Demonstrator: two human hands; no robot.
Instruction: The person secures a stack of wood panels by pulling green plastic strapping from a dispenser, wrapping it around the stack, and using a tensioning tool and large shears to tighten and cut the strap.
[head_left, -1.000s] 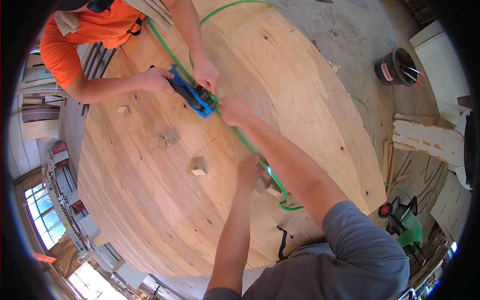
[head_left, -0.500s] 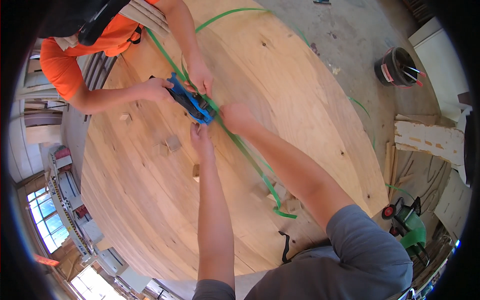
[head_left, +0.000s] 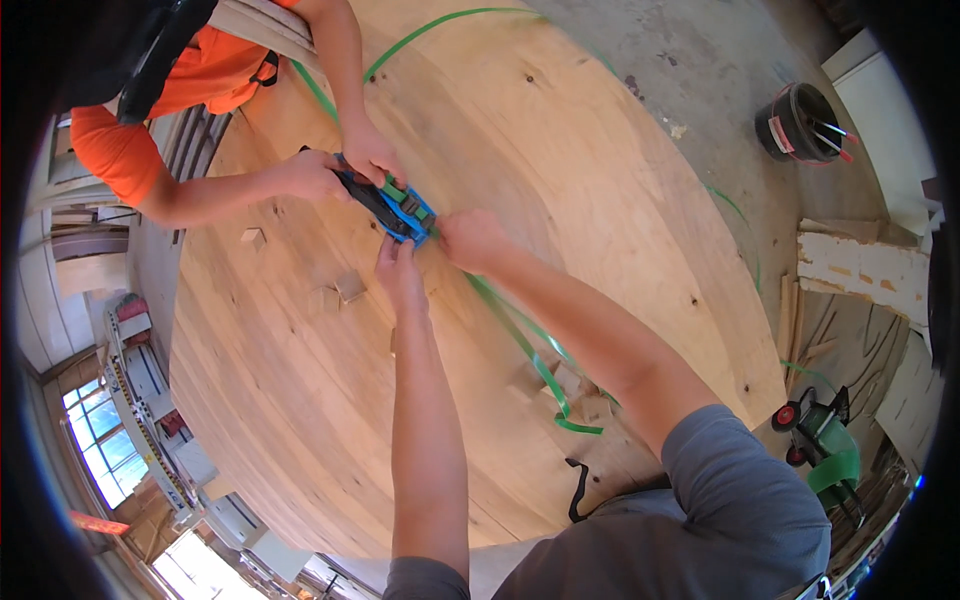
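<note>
A blue and black strapping tool [head_left: 405, 215] sits on a large, rounded wooden top [head_left: 600, 200], with green strap [head_left: 522, 338] running through it. My left hand [head_left: 398, 266] is closed on the tool's near end. Just right of that end, my right hand [head_left: 470, 236] is closed on the green strap. A co-worker's two hands [head_left: 368, 152] hold the tool's far end and the strap there. Small wooden blocks [head_left: 349, 286] lie left of my left forearm; several more [head_left: 566, 378] are by the loose strap end, left of my right forearm.
The co-worker in an orange shirt [head_left: 115, 155] leans in from the upper left. A black bucket with handled tools [head_left: 790, 125] stands on the floor at right, near a worn white board [head_left: 860, 265] and a green wheeled machine [head_left: 830, 450]. A black strip [head_left: 578, 485] lies near my body.
My left hand moved up from the lower strap onto the tool. The co-worker's hands shifted slightly; the tool tilted and moved a little. My right hand stays at the strap beside it.
</note>
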